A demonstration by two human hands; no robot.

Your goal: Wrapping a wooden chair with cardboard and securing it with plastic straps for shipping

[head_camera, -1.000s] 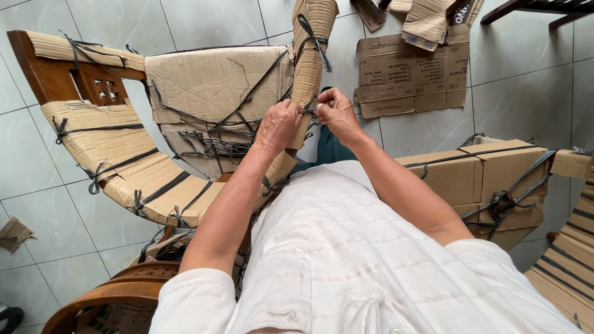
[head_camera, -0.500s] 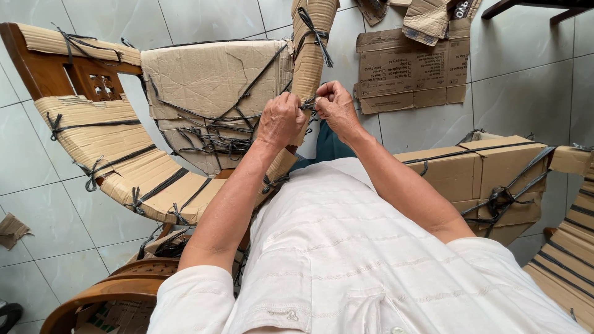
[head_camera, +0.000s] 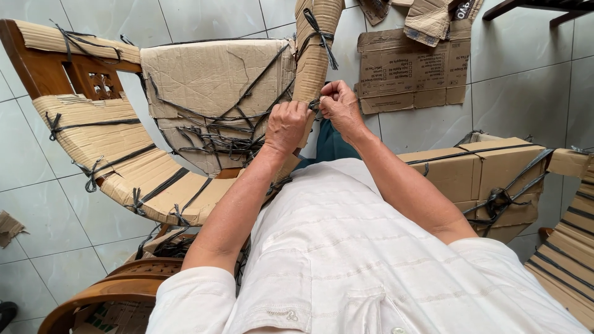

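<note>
Floor: pale grey tiles [head_camera: 55, 222] run under wooden chairs bundled in brown cardboard, with flattened cartons [head_camera: 411, 71] lying beyond.
Left hand [head_camera: 286, 127]: closed against the upright cardboard-wrapped chair arm [head_camera: 315, 49], fingers curled tight and pressing the wrap in place.
Right hand [head_camera: 340, 105]: just beside the left, fingers pinching the black strap [head_camera: 317, 104] where it crosses that arm.
Strap: at the meeting point of both hands, on the near face of the wrapped arm; a tied knot [head_camera: 318, 28] shows higher up.
Change: over the last second both hands have stayed at the same spot, the right drawn slightly closer to the left; the strap end looks shorter between them.
Reading: judged from this, the tie at this point is being cinched, not yet let go.
Nearby: a second wrapped chair [head_camera: 489, 179] stands at right.
</note>
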